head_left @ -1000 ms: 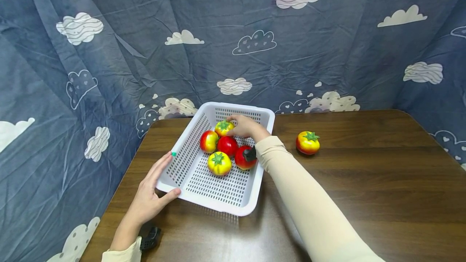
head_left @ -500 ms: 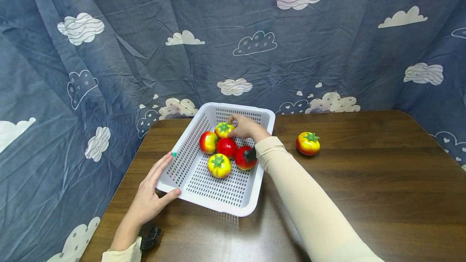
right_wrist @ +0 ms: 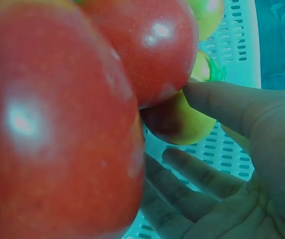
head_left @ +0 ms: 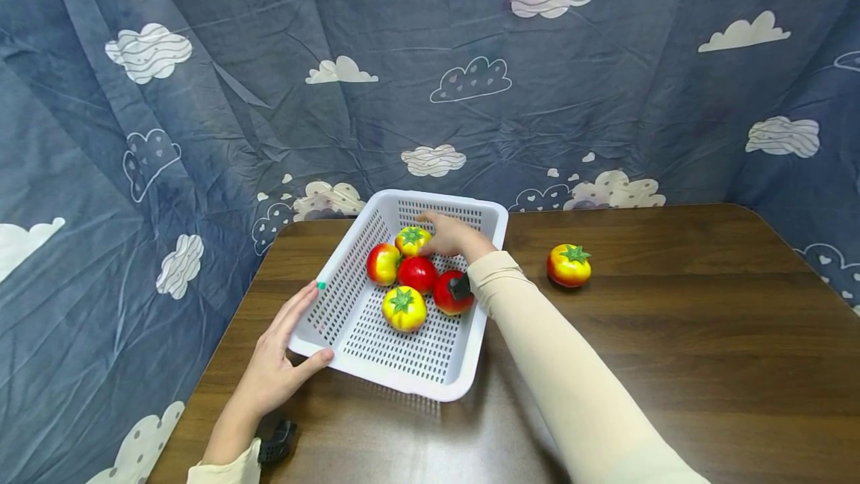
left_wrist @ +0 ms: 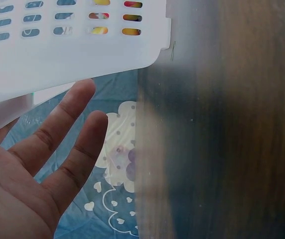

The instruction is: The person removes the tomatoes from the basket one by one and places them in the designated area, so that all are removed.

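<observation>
A white perforated plastic basket [head_left: 430,387] holds several red and yellow toy tomatoes. My right hand [head_left: 452,235] reaches inside it, thumb and fingers spread apart beside the rear yellow-red tomato [head_left: 408,241]. In the right wrist view the thumb tip lies right by the red tomato [right_wrist: 142,45], and the other fingers extend low over the basket floor. A second red tomato [head_left: 452,293] is beneath the right wrist, and a yellow one [head_left: 404,310] sits nearest the front. My left hand [head_left: 272,364] rests at the near left corner, thumb on the rim, fingers straight along the side.
One more toy tomato [head_left: 568,266] stands on the brown wooden table [head_left: 672,334], right of the basket. A blue cloud-print cloth [head_left: 403,125] hangs behind and to the left of the table. Each wrist wears a black camera, such as the left one [head_left: 278,441].
The front yellow tomato has shifted slightly towards me, and the middle red one slightly left. The right fingers have straightened a little since half a second ago. The left hand stays put.
</observation>
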